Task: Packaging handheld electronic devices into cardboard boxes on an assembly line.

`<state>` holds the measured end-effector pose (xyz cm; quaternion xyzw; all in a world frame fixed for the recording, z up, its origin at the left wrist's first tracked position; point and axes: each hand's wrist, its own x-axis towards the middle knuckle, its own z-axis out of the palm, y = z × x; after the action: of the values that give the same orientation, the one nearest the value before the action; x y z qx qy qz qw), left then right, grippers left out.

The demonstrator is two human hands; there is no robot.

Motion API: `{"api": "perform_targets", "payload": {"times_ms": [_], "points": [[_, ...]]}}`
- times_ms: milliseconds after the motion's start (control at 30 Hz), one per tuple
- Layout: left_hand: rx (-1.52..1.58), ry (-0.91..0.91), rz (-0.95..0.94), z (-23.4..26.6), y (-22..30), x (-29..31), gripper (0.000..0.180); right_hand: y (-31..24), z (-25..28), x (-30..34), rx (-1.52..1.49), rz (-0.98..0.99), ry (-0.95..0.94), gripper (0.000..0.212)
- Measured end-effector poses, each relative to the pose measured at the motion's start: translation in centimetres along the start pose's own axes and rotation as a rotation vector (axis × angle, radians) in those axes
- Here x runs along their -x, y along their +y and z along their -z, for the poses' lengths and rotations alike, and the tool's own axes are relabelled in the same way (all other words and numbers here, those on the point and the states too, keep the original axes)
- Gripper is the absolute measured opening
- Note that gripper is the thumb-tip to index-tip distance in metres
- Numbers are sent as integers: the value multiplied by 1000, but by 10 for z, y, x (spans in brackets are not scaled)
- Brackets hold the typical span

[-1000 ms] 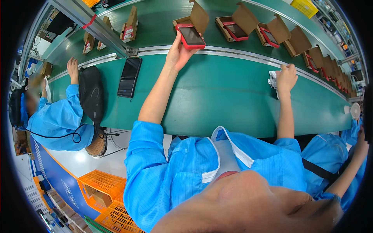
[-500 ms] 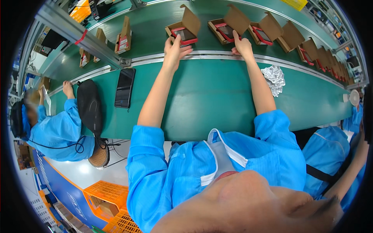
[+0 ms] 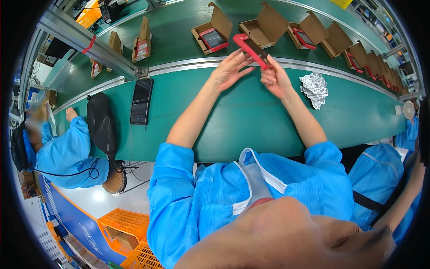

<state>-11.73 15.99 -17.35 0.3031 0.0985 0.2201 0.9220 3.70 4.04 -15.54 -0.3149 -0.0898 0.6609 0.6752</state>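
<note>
My right hand grips a red-framed device with a dark screen by its near right corner. The device is tilted above the metal rail. My left hand is open beside it, fingers spread toward its lower edge; whether they touch it I cannot tell. Behind the device an open brown cardboard box shows a bare cardboard inside. To its left, another open box holds a red-framed device. A third open box on the right holds a similar red-framed device.
More open boxes line the green belt toward the right. A silver foil pile lies right of my arm. Left are a black phone, a black pouch and a metal post. A co-worker in blue sits left.
My right hand has lifted the red-framed device out of the middle box and toward me. My left hand has left the left box and moved right, near the lifted device.
</note>
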Motion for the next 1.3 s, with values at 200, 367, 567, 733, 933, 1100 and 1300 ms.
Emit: {"api": "perform_targets", "payload": {"times_ms": [200, 367, 567, 733, 933, 1100, 1300], "points": [[3, -41, -78, 2, -15, -2, 42, 27, 6, 7, -1, -37, -76, 31], [-58, 17, -148, 4, -19, -2, 39, 34, 4, 6, 72, -20, -55, 35], [-44, 43, -179, 7, -20, -2, 40, 33, 5, 5, 33, -45, -157, 35], [-28, 5, -169, 12, -18, -3, 38, 36, 6, 4, 63, -46, -141, 28], [-18, 17, -168, 15, -19, -3, 35, 37, 6, 4, 79, -43, -142, 27], [-7, 16, -169, 18, -20, -6, 34, 37, 6, 2, 86, -35, -126, 27], [-52, 56, -148, 14, -25, -11, 48, 38, 6, -3, -30, 79, -5, 20]]}}
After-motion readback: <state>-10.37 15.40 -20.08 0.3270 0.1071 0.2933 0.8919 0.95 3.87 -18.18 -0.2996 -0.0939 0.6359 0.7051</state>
